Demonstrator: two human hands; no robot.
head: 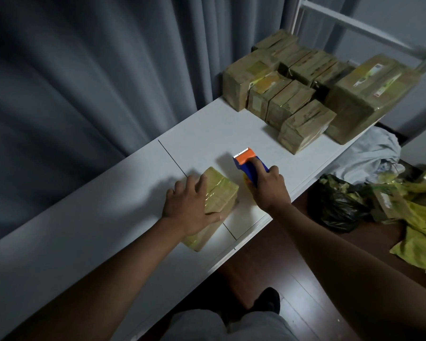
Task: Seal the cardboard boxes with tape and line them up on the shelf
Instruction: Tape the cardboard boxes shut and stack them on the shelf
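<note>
I press my left hand point(191, 207) flat on a taped box point(215, 200); right hand point(268, 187) grips the dispenser point(250, 163). Sealed boxes point(303, 94) wait at two o'clock; this one needs shelving.

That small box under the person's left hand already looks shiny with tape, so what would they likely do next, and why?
Probably set the tape dispenser down and carry the small box to the row of boxes farther along the shelf. Tape already covers its top seam, the left hand rests on it, and the right hand holds the dispenser beside it.
</note>
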